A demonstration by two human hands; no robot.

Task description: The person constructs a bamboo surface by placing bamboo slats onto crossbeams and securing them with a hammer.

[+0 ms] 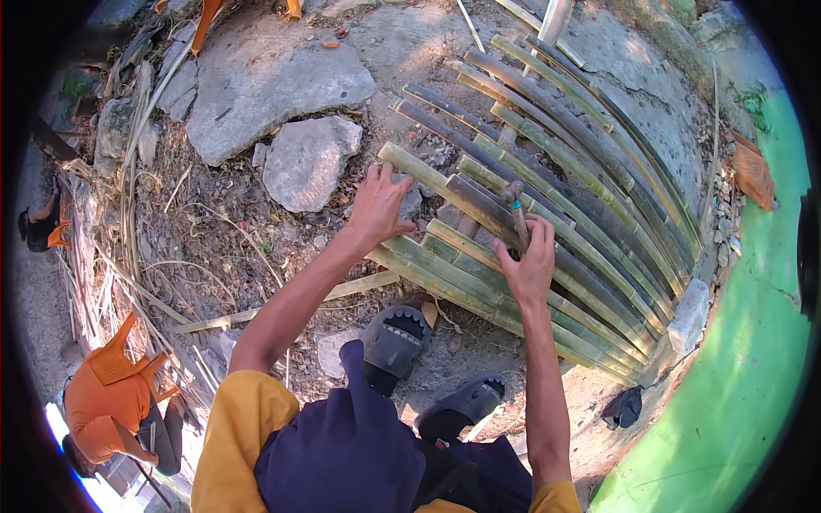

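Several split bamboo poles (581, 162), green and dark brown, lie side by side in a fan on the ground in front of me. My left hand (379, 203) is at the near-left end of one pale bamboo pole (419, 167), its fingers curled against the pole's edge and its thumb apart. My right hand (530, 261) is closed round the handle of a small hammer (516, 205), held over the middle of the poles. The hammer's head points away from me. Part of its handle is hidden by my fingers.
Broken concrete slabs (278, 94) and a loose stone piece (310, 162) lie at the far left. A pale block (689, 316) sits by the poles' right ends, beside a green surface (727, 385). A person in orange (107, 398) is at the lower left, near scattered strips.
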